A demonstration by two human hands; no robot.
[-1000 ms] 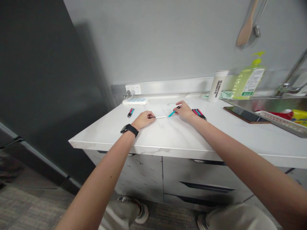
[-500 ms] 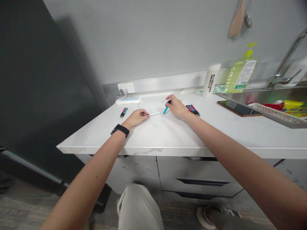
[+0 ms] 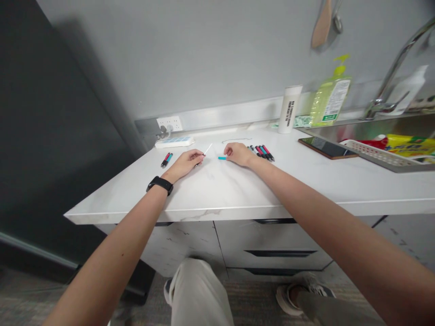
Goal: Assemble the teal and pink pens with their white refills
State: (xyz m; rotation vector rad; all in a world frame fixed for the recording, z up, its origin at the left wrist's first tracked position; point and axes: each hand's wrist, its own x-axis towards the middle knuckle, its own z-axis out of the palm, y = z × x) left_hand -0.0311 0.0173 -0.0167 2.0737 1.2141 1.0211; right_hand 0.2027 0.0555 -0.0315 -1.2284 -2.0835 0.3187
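My left hand (image 3: 185,162), with a black watch on the wrist, rests on the white countertop (image 3: 238,190) with its fingers pinched round a thin white refill (image 3: 207,149) that points up and to the right. My right hand (image 3: 238,154) lies closed on the counter a little to the right, gripping a teal pen barrel (image 3: 222,158) whose end sticks out to the left. The two hands are apart. Several pens (image 3: 261,152) lie just right of my right hand. Two more pens (image 3: 166,159) lie left of my left hand.
A white power strip (image 3: 174,142) and a thin wire (image 3: 236,140) lie near the back wall. A white tube (image 3: 287,109), a green soap bottle (image 3: 329,102), a phone (image 3: 326,147), a sink with a tray (image 3: 377,158) and a tap (image 3: 390,77) stand to the right.
The white refill and the teal barrel, in line and touching a second ago, have come apart. My left hand tilted the refill upward; my right hand lowered the barrel to the counter. The view shifted left.
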